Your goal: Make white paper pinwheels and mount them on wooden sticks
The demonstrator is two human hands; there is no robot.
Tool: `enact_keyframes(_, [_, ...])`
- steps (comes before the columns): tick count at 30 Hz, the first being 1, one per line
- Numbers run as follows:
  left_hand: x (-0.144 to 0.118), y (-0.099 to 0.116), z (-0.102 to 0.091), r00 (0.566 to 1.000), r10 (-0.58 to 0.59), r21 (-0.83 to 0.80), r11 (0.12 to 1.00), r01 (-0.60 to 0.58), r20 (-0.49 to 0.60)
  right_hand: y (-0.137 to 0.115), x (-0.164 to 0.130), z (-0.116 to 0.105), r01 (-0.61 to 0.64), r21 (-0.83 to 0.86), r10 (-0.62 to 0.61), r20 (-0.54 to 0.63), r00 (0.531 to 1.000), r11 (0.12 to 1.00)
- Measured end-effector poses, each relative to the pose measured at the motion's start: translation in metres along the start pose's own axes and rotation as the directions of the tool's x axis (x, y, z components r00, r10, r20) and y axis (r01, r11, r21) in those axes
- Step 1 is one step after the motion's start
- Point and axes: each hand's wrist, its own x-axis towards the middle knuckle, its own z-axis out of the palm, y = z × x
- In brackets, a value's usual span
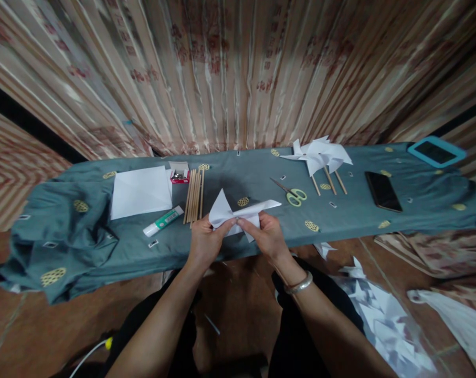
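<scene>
A white paper pinwheel (222, 208) is held between both my hands above the near edge of the cloth-covered table. My left hand (207, 237) grips its left side, and my right hand (270, 234) grips the right side. Both thumbs press together at the pinwheel's centre; whether a pin sits under them I cannot make out. Left of my hands lie several wooden sticks (192, 197), a glue stick (162, 221) and a small red box of metal pins (179, 173). Green-handled scissors (296, 196) rest to the right.
White paper sheets (141, 192) lie at the left. Several finished pinwheels on sticks (320, 155) are at the back right, near a black phone (383, 191) and a blue-framed tablet (436, 151). On the floor at right is a clear bag of white pinwheels (383, 320). A curtain (238, 79) hangs behind the table.
</scene>
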Motion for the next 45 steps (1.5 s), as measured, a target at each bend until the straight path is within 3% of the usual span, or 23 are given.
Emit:
enact_keyframes(13, [0.001,0.003,0.003,1.0,-0.001,-0.025,1.0,0.002,0.01,0.001,-0.001,-0.001,-0.011,0.041,0.011,0.003,1.0,0.999])
enact_keyframes(22, [-0.002,-0.003,0.01,0.988,-0.15,-0.05,0.987,0.152,0.039,0.008,0.004,-0.013,-0.064,-0.015,0.064,0.0,0.998,0.998])
enact_keyframes(45, [-0.003,-0.004,0.008,0.991,-0.127,0.048,0.991,0.125,0.041,0.01,-0.001,-0.012,-0.075,0.007,0.075,-0.009,0.997,0.997])
